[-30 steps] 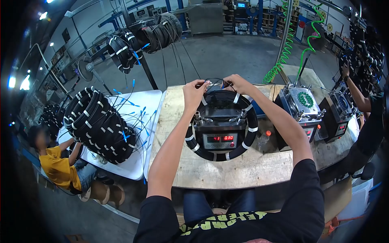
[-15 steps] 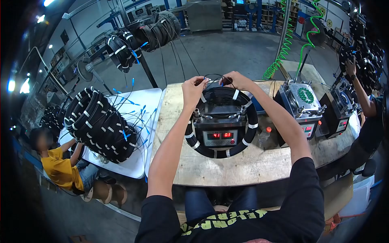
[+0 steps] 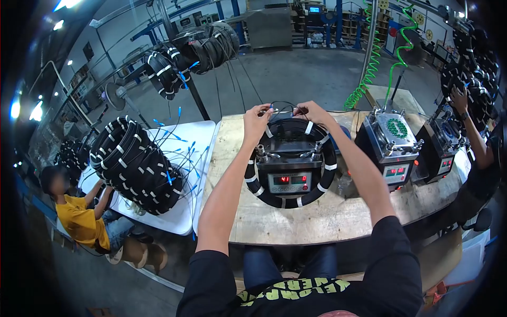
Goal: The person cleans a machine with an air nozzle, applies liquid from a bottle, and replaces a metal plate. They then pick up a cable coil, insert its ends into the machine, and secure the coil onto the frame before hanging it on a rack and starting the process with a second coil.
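Note:
My left hand [image 3: 256, 122] has its fingers pinched on a cable end with a small blue and white connector, above the far side of a coil. Level with it, my right hand [image 3: 313, 112] is closed on the black cable near another bluish end. A thin cable loop [image 3: 283, 102] arches between the two hands. Below them the black cable coil [image 3: 255, 186], bound with white tape bands, hangs around a metal machine [image 3: 292, 164]. The red digits on that machine's display [image 3: 290, 180] read 41 and 0. My fingers partly hide both cable ends.
Left, a tall stack of taped cable coils [image 3: 138, 171] stands on a white table [image 3: 182, 216]. Two similar machines [image 3: 389, 138] [image 3: 441, 140] sit to the right on the wooden bench [image 3: 296, 224]. A co-worker in yellow [image 3: 82, 224] sits left; another person's hand [image 3: 459, 99] touches hanging coils.
The right number on the display has gone from 0.3 to 0. The whole view has shifted slightly. Both my hands stay above the coil, with small finger movements; the co-worker's hand at right has moved slightly.

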`<state>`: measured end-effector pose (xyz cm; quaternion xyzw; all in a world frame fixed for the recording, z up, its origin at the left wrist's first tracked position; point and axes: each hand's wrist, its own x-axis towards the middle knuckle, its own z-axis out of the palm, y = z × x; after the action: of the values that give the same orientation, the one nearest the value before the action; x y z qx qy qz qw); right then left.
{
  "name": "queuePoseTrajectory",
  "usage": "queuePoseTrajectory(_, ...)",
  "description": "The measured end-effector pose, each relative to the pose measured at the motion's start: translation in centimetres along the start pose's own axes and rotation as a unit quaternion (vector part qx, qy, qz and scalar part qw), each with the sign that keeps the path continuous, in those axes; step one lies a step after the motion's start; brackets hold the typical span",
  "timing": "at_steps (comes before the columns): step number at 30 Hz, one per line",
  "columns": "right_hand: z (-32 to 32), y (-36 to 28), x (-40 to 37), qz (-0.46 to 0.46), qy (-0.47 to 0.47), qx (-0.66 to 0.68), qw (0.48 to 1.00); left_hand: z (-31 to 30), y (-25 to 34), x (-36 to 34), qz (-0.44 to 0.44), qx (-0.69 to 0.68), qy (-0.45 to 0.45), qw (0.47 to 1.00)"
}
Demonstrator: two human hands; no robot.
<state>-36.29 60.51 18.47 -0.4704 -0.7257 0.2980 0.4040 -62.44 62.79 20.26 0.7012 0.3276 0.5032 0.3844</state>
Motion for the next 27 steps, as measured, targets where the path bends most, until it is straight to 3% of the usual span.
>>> queuePoseTrajectory(3, 1.2, -0.1, -3.0, 0.01, 0.098, 0.196, 0.976, -0.2, -1.7, 0.9, -0.007, -0.002, -0.026, 1.0)
queuePoseTrajectory(7, 4.9, -4.8, -8.3, -0.036, 0.361, 0.025, 0.932, -0.5, -3.5, 2.3, -0.078, -0.063, -0.12, 0.988)
queuePoseTrajectory(10, 7.5, -6.8, -11.1, 0.004, 0.424, -0.138, 0.895, -1.9, -0.6, 2.7, -0.088, 0.008, -0.22, 0.972)
queuePoseTrajectory(11, 7.4, -6.9, -11.3, 0.009, 0.421, -0.13, 0.898, -2.1, -1.7, 3.9, -0.028, 0.073, -0.247, 0.966)
queuePoseTrajectory(14, 7.1, -7.7, -11.6, 0.019, 0.407, -0.124, 0.905, -2.1, -1.6, 5.3, 0.007, 0.055, -0.304, 0.951)
queuePoseTrajectory(18, 7.5, -7.6, -11.8, 0.0, 0.419, -0.148, 0.896, -1.7, -0.2, 4.7, 0.104, 0.157, -0.278, 0.942)
queuePoseTrajectory(25, 7.5, -7.5, -11.7, -0.006, 0.425, -0.159, 0.891, -1.2, -0.5, 4.5, 0.059, 0.152, -0.27, 0.949)
queuePoseTrajectory(27, 7.7, -7.7, -12.0, -0.008, 0.43, -0.163, 0.888, -1.2, -0.4, 4.2, 0.081, 0.156, -0.256, 0.951)
